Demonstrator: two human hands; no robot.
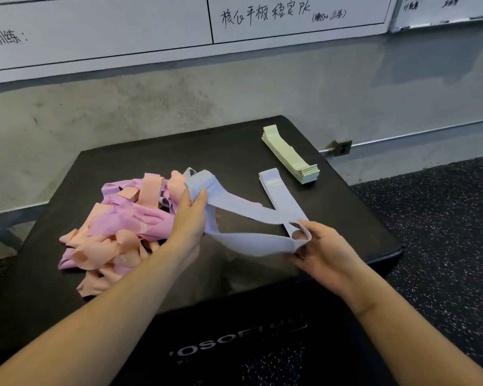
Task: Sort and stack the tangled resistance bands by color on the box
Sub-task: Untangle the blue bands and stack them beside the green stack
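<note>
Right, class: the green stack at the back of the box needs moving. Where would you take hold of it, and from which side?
Grip the green stack across its narrow width near the middle, coming from above with thumb on one long edge and fingers on the other. It lies flat as a long, thin pile, so a mid-length pinch probably keeps the layers together; lifting one end would likely let them slide apart.

Band stacks, tangle on box

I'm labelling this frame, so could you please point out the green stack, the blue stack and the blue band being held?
Green stack (289, 154): head view, middle of its top band.
Blue stack (280, 193): head view, middle of its top face.
Blue band (251, 242): head view, lower strand between the hands.
</note>
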